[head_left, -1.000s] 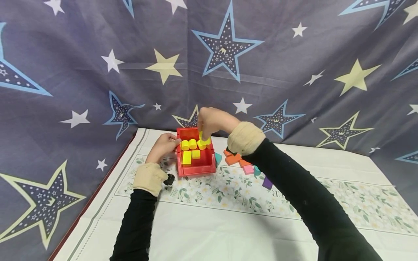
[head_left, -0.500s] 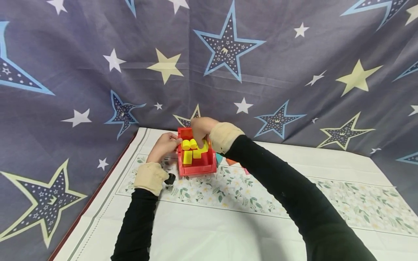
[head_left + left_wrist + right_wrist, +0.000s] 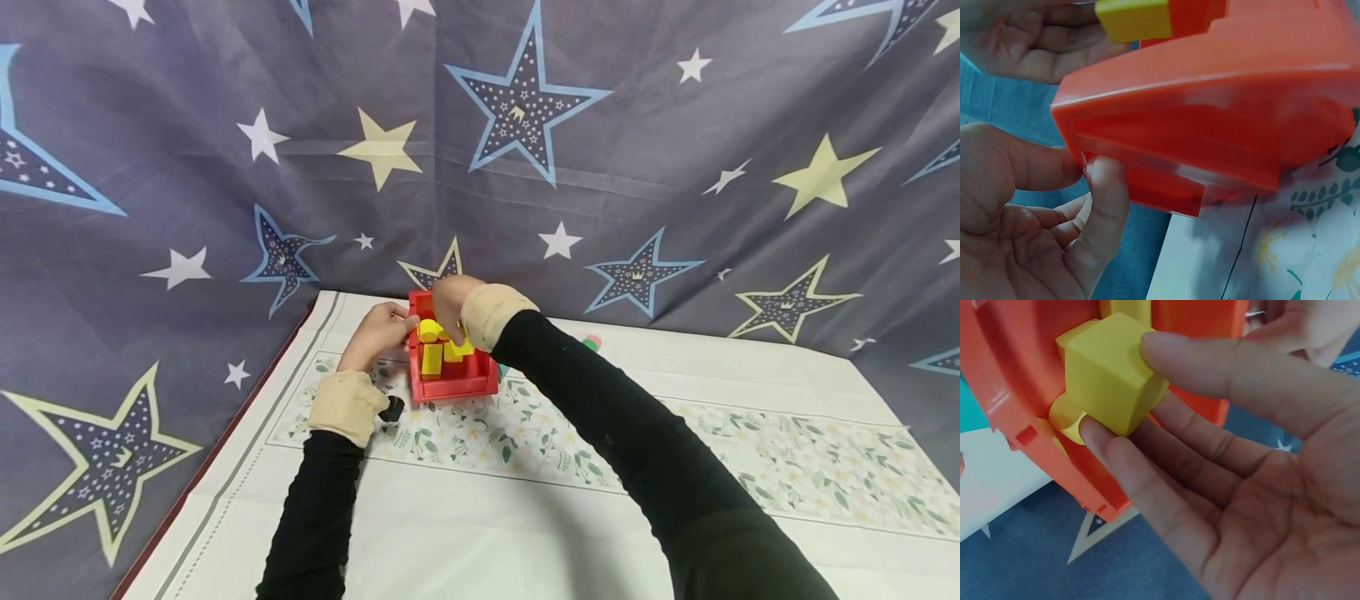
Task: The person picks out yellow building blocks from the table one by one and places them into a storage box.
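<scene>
A red plastic bin stands near the back of the table with several yellow blocks in it, among them a cylinder and a rectangular block. My left hand grips the bin's left side; in the left wrist view, thumb and fingers pinch the red wall by its lower lip. Over the bin's inside, my right hand pinches an angular yellow block between thumb and fingers. Another yellow cylinder lies just beneath that block. Part of the bin's contents is hidden by my right hand.
A teal block lies close to the bin's right side. Pink and green pieces show beyond my right sleeve, which covers part of the table. A starry grey curtain hangs right behind the bin. A floral-printed white cloth covers the table.
My right hand has come down and left into the bin with the yellow block. The right sleeve now covers most of the loose coloured pieces. My left hand stays on the bin.
</scene>
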Tool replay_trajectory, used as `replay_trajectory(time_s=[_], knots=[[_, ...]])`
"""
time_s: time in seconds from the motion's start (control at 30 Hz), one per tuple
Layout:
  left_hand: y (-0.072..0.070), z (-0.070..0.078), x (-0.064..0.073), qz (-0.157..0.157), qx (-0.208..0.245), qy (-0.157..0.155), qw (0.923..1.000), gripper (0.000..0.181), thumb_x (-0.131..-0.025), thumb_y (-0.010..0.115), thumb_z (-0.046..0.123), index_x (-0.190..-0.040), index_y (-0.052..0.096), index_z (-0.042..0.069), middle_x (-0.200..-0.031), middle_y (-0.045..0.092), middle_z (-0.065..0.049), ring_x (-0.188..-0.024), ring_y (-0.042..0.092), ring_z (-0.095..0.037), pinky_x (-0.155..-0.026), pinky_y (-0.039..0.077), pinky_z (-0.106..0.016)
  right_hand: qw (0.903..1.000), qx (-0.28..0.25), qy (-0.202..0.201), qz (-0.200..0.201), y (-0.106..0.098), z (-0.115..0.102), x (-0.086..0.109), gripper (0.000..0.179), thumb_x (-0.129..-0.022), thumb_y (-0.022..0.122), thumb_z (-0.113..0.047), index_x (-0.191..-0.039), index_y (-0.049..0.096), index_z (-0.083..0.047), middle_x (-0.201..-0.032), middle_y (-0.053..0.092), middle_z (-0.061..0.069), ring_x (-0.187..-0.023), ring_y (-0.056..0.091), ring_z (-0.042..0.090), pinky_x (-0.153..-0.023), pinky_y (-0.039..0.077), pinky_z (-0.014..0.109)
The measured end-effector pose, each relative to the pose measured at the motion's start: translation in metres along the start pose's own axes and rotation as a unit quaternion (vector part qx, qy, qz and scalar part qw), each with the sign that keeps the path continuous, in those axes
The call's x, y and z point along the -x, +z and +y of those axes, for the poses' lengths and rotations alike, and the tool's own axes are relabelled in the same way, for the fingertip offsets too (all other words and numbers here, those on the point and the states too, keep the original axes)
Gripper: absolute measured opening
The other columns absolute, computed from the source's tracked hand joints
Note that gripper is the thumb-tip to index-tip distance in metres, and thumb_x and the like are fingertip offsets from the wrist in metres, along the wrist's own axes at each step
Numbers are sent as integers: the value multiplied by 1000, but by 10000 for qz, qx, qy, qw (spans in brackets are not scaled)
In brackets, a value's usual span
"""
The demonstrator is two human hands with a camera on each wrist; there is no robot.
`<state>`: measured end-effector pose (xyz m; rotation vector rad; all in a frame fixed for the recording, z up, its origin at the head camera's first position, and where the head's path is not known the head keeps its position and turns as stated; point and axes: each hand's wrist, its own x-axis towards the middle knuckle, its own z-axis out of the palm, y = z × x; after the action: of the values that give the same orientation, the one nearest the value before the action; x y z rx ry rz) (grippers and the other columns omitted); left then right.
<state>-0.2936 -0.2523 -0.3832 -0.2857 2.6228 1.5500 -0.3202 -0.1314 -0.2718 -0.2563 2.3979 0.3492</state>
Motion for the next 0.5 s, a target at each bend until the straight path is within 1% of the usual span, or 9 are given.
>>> replay_trajectory(time_s=[0.1,0.17,0.2,0.3,0.33,0.37,0.4,0.43,0.5], knots=[[0,1,-1,20,14,6,10000,31,-104,56,23,-118,56,-5,-88,57,-7,-64,58,-8,-78,59,-37,9984,57,459,-338,1,-3,-7,41,-93,71,-13,-133,63,-15,-142,53,-1,-119,55,21,-108,50,38],[0,2,-1,17,40,20,10000,31,-104,56,23,-118,55,-5,-89,56,-7,-64,58,-8,-79,59,-38,9914,998,548,-640,3,-6,-10,36,-97,63,-17,-133,63,-14,-144,52,1,-125,53,24,-113,46,43],[0,2,-1,19,56,27,10000,30,-104,55,23,-118,55,-5,-89,56,-7,-64,58,-9,-79,59,-38,9863,1409,495,-706,4,-8,-10,36,-99,61,-20,-134,62,-15,-145,51,0,-125,52,23,-114,45,42],[0,4,0,10,33,75,10000,30,-104,55,22,-117,55,-5,-91,56,-8,-65,58,-9,-79,59,-39,9675,2349,260,-903,7,-10,-13,24,-102,54,-20,-124,64,-14,-126,53,1,-108,52,20,-102,48,32],[0,5,0,-6,44,85,10000,30,-104,55,22,-118,55,-5,-91,56,-8,-65,59,-9,-79,59,-39,9664,2402,209,-895,7,-11,-13,20,-103,54,-19,-118,65,-13,-118,53,1,-100,52,19,-94,49,28],[0,5,0,-11,31,95,9999,30,-104,55,22,-118,55,-5,-91,56,-8,-65,59,-9,-79,59,-39,9732,2140,231,-814,8,-11,-13,16,-102,56,-16,-113,66,-13,-110,52,0,-92,50,17,-85,48,27],[-1,6,0,-13,21,103,9999,30,-104,55,22,-118,55,-5,-91,56,-8,-65,59,-9,-79,59,-38,9837,1609,319,-732,8,-11,-13,12,-101,57,-14,-107,67,-13,-102,48,0,-84,47,16,-77,45,27],[-1,7,0,-21,17,118,9999,31,-104,55,22,-118,55,-5,-91,56,-8,-65,59,-9,-79,59,-38,9866,1436,356,-687,9,-11,-13,9,-100,57,-13,-102,66,-13,-97,46,0,-80,45,16,-73,43,27],[-1,7,0,-41,35,133,9999,31,-104,55,22,-119,54,-5,-90,56,-7,-66,59,-9,-79,59,-38,9905,1185,417,-562,9,-12,-13,10,-100,59,-15,-104,68,-14,-98,47,-1,-80,46,15,-71,42,26]])
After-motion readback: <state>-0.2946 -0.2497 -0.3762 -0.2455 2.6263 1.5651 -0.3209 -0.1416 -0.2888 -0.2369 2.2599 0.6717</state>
